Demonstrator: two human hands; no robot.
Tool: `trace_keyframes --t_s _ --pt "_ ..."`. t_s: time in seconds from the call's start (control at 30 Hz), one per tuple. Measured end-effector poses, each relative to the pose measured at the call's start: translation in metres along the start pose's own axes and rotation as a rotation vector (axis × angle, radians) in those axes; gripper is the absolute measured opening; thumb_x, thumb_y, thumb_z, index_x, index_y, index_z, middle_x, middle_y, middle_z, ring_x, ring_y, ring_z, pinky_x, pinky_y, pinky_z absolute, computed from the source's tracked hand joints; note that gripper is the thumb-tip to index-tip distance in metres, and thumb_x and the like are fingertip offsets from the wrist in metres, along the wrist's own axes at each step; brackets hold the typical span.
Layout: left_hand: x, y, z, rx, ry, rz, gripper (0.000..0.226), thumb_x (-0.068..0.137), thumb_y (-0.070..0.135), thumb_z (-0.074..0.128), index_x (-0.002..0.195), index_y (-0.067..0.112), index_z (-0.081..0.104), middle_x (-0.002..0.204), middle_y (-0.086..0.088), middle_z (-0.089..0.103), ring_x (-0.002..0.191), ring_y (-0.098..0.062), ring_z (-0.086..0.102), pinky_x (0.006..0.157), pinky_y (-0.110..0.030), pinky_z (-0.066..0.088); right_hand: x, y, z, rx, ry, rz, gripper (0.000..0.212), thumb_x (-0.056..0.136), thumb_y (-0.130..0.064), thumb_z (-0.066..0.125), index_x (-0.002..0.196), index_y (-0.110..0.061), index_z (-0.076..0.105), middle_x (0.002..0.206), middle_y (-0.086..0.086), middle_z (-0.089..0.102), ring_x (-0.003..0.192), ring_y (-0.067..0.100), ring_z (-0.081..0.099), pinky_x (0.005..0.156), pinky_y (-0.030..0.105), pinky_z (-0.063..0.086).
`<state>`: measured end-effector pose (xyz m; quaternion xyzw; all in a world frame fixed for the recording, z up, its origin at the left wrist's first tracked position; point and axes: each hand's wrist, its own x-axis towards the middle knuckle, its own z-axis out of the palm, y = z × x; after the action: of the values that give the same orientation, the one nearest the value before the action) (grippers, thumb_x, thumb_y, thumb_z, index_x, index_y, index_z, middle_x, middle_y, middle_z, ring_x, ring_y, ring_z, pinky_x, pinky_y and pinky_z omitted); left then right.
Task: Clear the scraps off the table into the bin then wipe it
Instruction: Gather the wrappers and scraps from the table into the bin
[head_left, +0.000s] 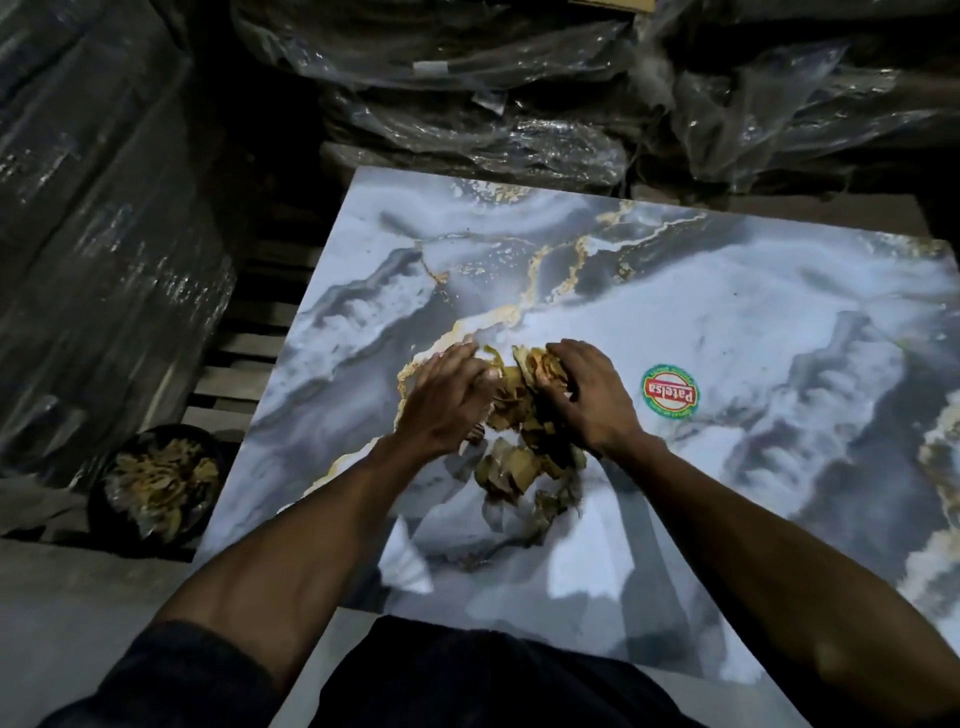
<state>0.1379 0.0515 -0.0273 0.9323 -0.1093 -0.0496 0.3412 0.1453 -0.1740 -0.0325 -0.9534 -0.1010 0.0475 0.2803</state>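
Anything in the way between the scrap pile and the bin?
Nothing visible. The left hand and right hand are on the scraps; the table between them and its left edge is bare, and the bin stands open below that edge.

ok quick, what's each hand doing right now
Left hand: open, flat fingers pushing the scraps.
Right hand: fingers curled round scraps at the pile's top.
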Motion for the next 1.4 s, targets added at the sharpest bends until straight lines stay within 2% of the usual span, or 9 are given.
trace_keyframes --t_s 0.23,0.37,0.53,0.67,0.83,0.93,1.03,1.2,1.4 --pt "-0.022 -0.003 -0.014 -0.088 0.009 0.051 0.062 0.093 0.053 0.019 0.108 0.01 0.061 0.111 -0.01 0.064 0.109 -0.026 0.055 0.105 -0.042 0.033 -0.035 -0.014 -0.002 0.134 0.067 0.104 0.063 0.089 -0.049 0.053 0.145 -0.022 0.042 0.147 0.006 0.043 0.136 0.023 0.037 0.113 0.038 0.031" --pt "-0.041 -0.039 -0.017 -0.032 0.149 -0.027 0.063 0.096 0.052 0.02 0.13 0.012 0.054 0.135 -0.009 0.055 0.129 -0.024 0.046 0.111 -0.036 0.03 -0.066 -0.006 -0.012 0.383 0.223 0.28 0.062 0.095 -0.039 0.059 0.149 -0.019 0.037 0.153 0.005 0.038 0.135 0.011 0.036 0.11 0.024 0.029" --pt "-0.061 -0.053 -0.008 0.079 0.098 -0.079 0.075 0.091 0.059 0.006 0.151 0.021 0.03 0.155 -0.006 0.033 0.145 -0.025 0.025 0.117 -0.039 0.014 -0.094 -0.011 0.01 0.445 0.29 0.416 0.08 0.087 -0.055 0.048 0.152 -0.013 0.028 0.158 0.006 0.032 0.144 0.019 0.029 0.119 0.044 0.025" --pt "-0.058 -0.023 0.007 0.059 0.061 -0.117 0.078 0.089 0.06 0.009 0.151 0.015 0.029 0.16 -0.007 0.023 0.148 -0.023 0.016 0.119 -0.038 0.008 -0.091 -0.042 0.036 0.362 0.316 0.382 0.069 0.091 -0.054 0.044 0.15 -0.021 0.03 0.151 0.005 0.042 0.137 0.025 0.039 0.115 0.046 0.031" --pt "-0.047 0.01 0.021 -0.102 -0.122 -0.076 0.081 0.087 0.063 0.013 0.154 0.018 0.014 0.162 -0.003 0.013 0.149 -0.015 0.007 0.12 -0.032 0.001 -0.094 -0.065 0.032 0.475 0.325 0.289 0.058 0.095 -0.037 0.054 0.146 -0.021 0.032 0.138 -0.005 0.045 0.126 0.003 0.04 0.112 0.023 0.031" --pt "-0.048 0.015 0.016 -0.22 -0.135 -0.058 0.075 0.09 0.057 0.019 0.154 0.017 0.014 0.162 -0.004 0.014 0.149 -0.014 0.011 0.122 -0.036 0.007 -0.12 -0.057 0.027 0.267 0.278 0.231 0.081 0.09 -0.053 0.052 0.155 -0.02 0.016 0.161 0.007 0.019 0.148 0.013 0.015 0.12 0.029 0.014" --pt "-0.057 0.004 0.009 -0.351 -0.062 -0.084 0.072 0.092 0.055 0.025 0.152 0.016 0.022 0.16 -0.005 0.022 0.147 -0.015 0.02 0.121 -0.036 0.015 -0.152 -0.051 0.033 -0.051 0.202 -0.065 0.087 0.086 -0.063 0.051 0.155 -0.022 0.018 0.163 0.014 0.008 0.151 0.028 0.008 0.119 0.046 0.016" --pt "-0.071 -0.007 0.002 -0.389 0.008 -0.083 0.065 0.094 0.05 0.026 0.147 0.014 0.034 0.154 -0.006 0.034 0.143 -0.018 0.03 0.118 -0.036 0.023 -0.164 -0.061 0.056 -0.399 0.086 -0.305 0.066 0.086 -0.055 0.059 0.143 -0.029 0.04 0.154 0.018 0.03 0.146 0.036 0.022 0.116 0.053 0.022" --pt "-0.079 -0.02 0.003 -0.326 -0.05 0.004 0.074 0.091 0.062 0.025 0.149 0.016 0.029 0.156 -0.006 0.031 0.143 -0.019 0.03 0.116 -0.045 0.027 -0.118 -0.065 0.051 -0.402 0.195 -0.179 0.055 0.081 -0.04 0.068 0.132 -0.025 0.054 0.145 0.02 0.042 0.14 0.037 0.03 0.116 0.046 0.018"
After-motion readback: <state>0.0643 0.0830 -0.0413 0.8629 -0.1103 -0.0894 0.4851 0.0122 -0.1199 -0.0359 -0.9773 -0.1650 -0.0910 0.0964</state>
